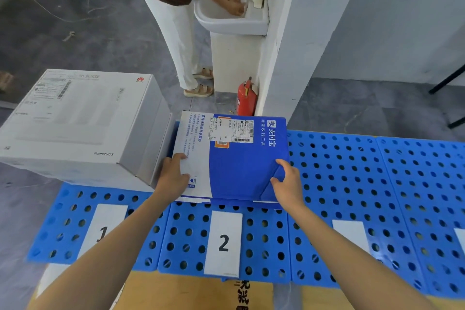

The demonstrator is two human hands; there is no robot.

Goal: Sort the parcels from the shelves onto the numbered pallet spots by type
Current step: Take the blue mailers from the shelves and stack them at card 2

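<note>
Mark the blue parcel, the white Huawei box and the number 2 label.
blue parcel (241, 171), head view, blue top face.
white Huawei box (75, 118), head view, top face.
number 2 label (223, 243), head view, printed digit.

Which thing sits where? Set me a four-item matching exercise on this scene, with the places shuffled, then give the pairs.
Things:
1. white box
2. blue parcel
3. fire extinguisher
4. washbasin

Places:
A. on the floor by the pillar
B. behind label 1
C. in front of the standing person
D. behind label 2, held by the left hand and right hand

Pairs: 1-B; 2-D; 3-A; 4-C.
</note>
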